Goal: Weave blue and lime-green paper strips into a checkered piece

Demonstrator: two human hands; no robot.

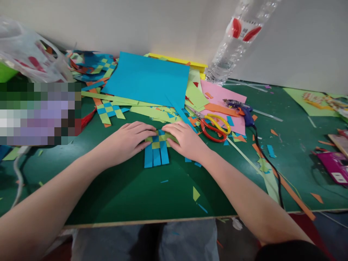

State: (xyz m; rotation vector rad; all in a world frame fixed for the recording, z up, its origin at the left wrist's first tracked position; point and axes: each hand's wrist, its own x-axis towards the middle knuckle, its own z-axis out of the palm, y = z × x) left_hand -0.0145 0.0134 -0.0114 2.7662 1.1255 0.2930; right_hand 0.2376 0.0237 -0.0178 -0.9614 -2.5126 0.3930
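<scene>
A small weave of blue and yellow-green paper strips (156, 145) lies on the green table, its blue ends pointing towards me. My left hand (133, 139) pinches its left side, thumb low and fingers along the upper edge. Gripping the right side is my right hand (185, 139), thumb and fingers at the green strip ends, which they partly hide. Just beyond the right hand lie scissors (214, 139) with red and yellow handles. A blue paper sheet (152, 79) rests behind both hands. Another woven piece (108, 108) sits beyond my left hand.
A clear plastic bottle (231, 47) stands against the wall. A blue glue gun (248, 117) with a black cord rests on pink paper (227, 90). At the left are a plastic bag (35, 58) and a pixelated area. Paper scraps litter the table; its front edge (149, 223) is near me.
</scene>
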